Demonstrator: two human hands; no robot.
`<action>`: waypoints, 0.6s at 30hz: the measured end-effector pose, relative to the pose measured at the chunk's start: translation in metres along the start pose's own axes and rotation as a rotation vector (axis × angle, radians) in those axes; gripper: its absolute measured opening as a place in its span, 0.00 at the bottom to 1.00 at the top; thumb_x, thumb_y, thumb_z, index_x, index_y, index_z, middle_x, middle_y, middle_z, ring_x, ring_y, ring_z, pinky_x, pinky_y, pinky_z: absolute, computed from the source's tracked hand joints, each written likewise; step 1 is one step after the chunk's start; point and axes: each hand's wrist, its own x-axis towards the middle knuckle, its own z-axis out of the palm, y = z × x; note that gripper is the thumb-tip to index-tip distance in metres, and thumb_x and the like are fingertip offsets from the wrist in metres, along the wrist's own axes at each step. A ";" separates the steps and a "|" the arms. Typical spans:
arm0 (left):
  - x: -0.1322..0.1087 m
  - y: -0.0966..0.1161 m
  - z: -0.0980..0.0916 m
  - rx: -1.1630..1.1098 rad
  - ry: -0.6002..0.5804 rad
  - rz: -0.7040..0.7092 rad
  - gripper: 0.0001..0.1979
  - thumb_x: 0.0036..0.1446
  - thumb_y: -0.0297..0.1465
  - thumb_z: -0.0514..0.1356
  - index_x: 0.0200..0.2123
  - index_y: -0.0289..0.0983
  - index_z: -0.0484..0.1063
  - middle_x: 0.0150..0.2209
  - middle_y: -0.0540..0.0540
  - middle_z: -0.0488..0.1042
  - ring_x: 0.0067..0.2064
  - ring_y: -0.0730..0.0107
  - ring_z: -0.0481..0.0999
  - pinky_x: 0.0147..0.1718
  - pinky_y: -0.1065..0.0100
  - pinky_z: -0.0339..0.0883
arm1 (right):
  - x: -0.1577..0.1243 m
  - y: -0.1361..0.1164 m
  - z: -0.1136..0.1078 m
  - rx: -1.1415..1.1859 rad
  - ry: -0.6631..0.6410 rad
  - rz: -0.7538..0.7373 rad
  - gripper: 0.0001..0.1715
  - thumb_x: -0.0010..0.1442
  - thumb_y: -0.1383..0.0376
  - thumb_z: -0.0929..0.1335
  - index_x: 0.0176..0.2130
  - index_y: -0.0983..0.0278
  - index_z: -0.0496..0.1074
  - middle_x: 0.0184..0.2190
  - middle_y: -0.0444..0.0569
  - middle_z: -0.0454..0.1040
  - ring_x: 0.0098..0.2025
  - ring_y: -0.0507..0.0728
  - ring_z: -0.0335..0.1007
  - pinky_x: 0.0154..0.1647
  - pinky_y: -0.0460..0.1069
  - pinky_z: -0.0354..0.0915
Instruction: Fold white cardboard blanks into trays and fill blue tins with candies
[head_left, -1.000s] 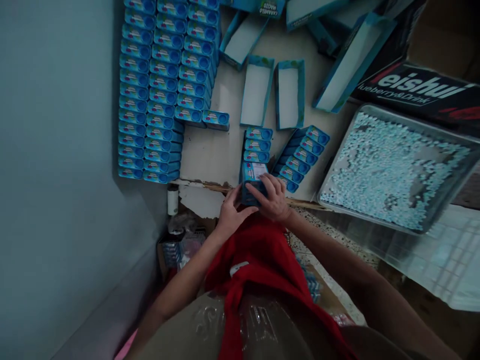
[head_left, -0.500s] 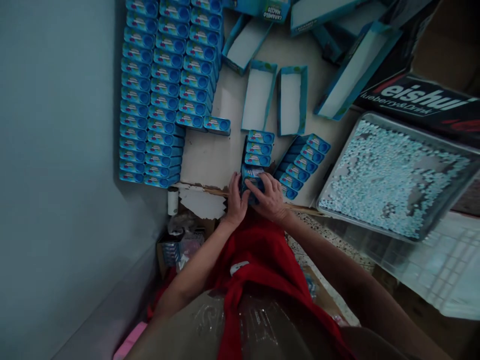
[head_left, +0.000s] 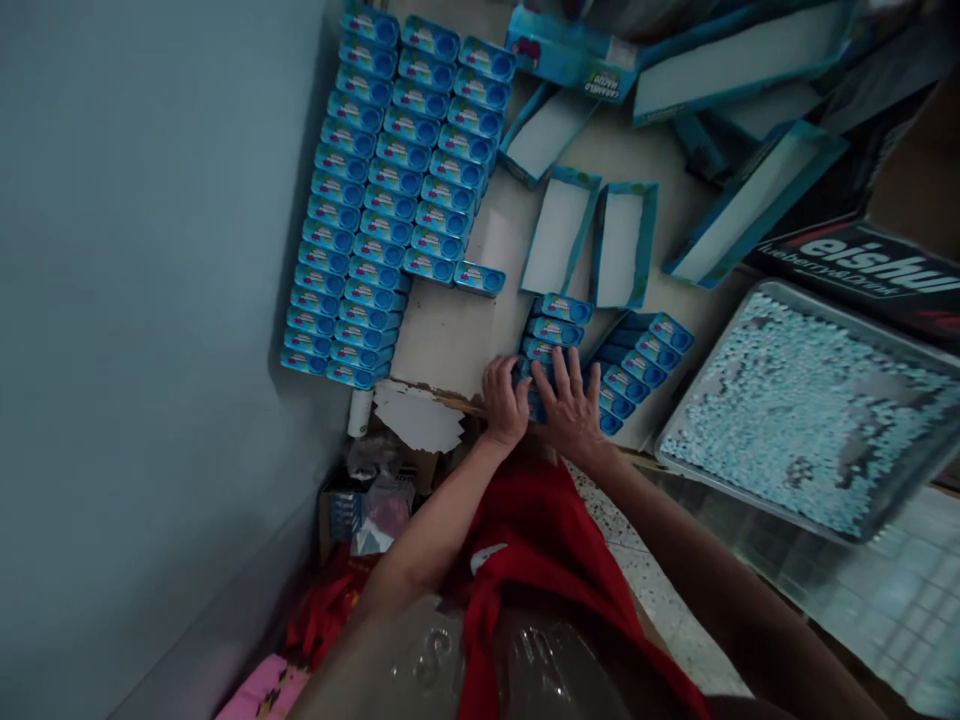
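A short row of small blue candy packs (head_left: 559, 333) stands at the table's front edge, with printed tops facing up. My right hand (head_left: 574, 408) lies over the near end of this row, fingers spread and stretched out. Against the row's left side rests my left hand (head_left: 507, 402), its fingers bent and its thumb apart from them. Both hands cover the nearest packs, so those show only in part. Just right of my right hand, a second slanted row of matching blue packs (head_left: 642, 362) leans on the table.
Tall columns of blue packs (head_left: 390, 180) stand along the wall at left. Shallow blue cartons with white insides (head_left: 561, 232) lie behind the rows. A metal tray (head_left: 757, 500) of small pale-blue pieces sits at right, before a black printed box (head_left: 855, 255).
My right hand has gone from bent fingers on the nearest pack to spread fingers over the row. My left hand stays at the row's left side. The camera view has shifted and tilted.
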 end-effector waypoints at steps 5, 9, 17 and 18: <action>0.006 -0.007 -0.028 -0.162 -0.149 -0.172 0.35 0.73 0.55 0.50 0.68 0.35 0.65 0.64 0.30 0.73 0.66 0.52 0.74 0.67 0.50 0.67 | 0.066 -0.008 -0.041 0.112 0.011 -0.062 0.29 0.67 0.52 0.71 0.63 0.57 0.74 0.74 0.59 0.61 0.78 0.72 0.49 0.75 0.70 0.54; 0.022 -0.018 -0.056 -0.129 -0.249 -0.170 0.23 0.73 0.45 0.56 0.60 0.35 0.74 0.57 0.34 0.80 0.59 0.53 0.80 0.62 0.52 0.71 | 0.161 -0.029 -0.044 0.140 0.007 0.010 0.40 0.68 0.54 0.72 0.72 0.65 0.64 0.71 0.64 0.64 0.71 0.71 0.61 0.69 0.65 0.62; 0.016 -0.032 -0.087 -0.028 -0.085 -0.249 0.13 0.67 0.34 0.64 0.52 0.37 0.78 0.48 0.39 0.84 0.50 0.57 0.84 0.54 0.56 0.77 | 0.223 -0.043 -0.032 0.040 -0.183 -0.032 0.23 0.71 0.66 0.65 0.63 0.65 0.70 0.58 0.62 0.77 0.59 0.68 0.72 0.56 0.58 0.66; 0.016 -0.032 -0.087 -0.048 -0.022 -0.282 0.14 0.67 0.34 0.64 0.53 0.38 0.78 0.48 0.39 0.84 0.50 0.58 0.84 0.53 0.57 0.77 | 0.221 -0.042 -0.032 0.043 -0.193 -0.047 0.23 0.71 0.65 0.65 0.63 0.64 0.70 0.58 0.61 0.78 0.59 0.68 0.72 0.55 0.57 0.66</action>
